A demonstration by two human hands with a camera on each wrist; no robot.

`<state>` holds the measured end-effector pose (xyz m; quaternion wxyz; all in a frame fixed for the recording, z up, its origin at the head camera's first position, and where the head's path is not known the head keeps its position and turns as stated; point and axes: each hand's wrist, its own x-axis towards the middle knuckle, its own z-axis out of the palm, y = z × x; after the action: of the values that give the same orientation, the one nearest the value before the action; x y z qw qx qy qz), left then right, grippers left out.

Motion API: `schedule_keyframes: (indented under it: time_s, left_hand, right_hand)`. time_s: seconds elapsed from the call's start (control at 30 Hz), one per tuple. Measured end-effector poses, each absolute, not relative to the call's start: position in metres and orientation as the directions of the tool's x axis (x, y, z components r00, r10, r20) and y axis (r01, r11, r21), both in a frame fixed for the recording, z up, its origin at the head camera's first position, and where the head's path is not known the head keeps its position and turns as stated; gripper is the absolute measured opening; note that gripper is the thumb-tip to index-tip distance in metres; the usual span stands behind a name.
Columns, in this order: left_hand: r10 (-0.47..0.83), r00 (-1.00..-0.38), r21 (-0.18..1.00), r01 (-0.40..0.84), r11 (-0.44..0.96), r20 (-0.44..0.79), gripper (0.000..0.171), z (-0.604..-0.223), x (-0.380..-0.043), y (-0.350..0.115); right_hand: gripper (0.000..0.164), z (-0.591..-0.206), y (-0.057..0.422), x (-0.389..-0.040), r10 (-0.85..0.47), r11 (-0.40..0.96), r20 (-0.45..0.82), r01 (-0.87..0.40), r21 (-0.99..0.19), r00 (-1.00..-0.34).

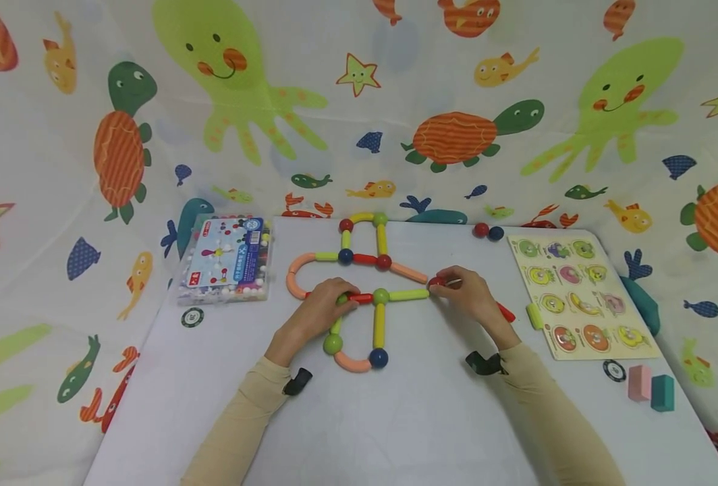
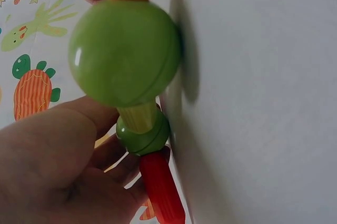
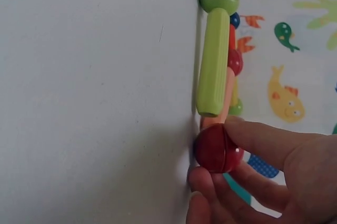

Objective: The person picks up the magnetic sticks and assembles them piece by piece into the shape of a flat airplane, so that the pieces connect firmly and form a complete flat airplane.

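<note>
A flat figure of coloured rods and balls lies mid-table. My left hand (image 1: 319, 309) holds a green ball (image 2: 141, 138) on its left side, fingers curled behind it. From that ball a red rod (image 2: 160, 190) runs to another green ball (image 1: 380, 295). A nearer green ball (image 2: 124, 52) joins a curved salmon piece (image 1: 351, 363). My right hand (image 1: 473, 297) pinches a red ball (image 3: 218, 149) between thumb and fingers. This ball sits close to the free ends of a light green rod (image 3: 215, 63) and a salmon rod (image 1: 409, 272); whether it touches them, I cannot tell.
A red rod (image 1: 506, 312) lies beside the right wrist. Behind are a loose red ball (image 1: 481, 231) and blue ball (image 1: 495, 233). A fruit puzzle board (image 1: 559, 256), pink block (image 1: 640, 383) and teal block (image 1: 663, 393) stand right; a boxed bead set (image 1: 225, 260) lies left.
</note>
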<state>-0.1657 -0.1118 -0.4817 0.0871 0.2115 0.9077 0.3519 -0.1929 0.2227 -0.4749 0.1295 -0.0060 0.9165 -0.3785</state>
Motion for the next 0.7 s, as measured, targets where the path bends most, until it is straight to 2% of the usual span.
schedule_keyframes:
  time_s: [0.43, 0.7]
  left_hand:
    - [0.441, -0.897, 0.679, 0.334, 0.654, 0.017, 0.029, -0.482, -0.168, -0.105]
    - [0.501, -0.865, 0.652, 0.384, 0.653, 0.007, 0.033, -0.463, -0.180, -0.069]
  right_hand:
    - [0.047, -0.476, 0.220, -0.194, -0.095, 0.708, -0.230, 0.097, -0.699, -0.968]
    - [0.047, -0.477, 0.220, -0.194, -0.098, 0.702, -0.231, 0.097, -0.705, -0.968]
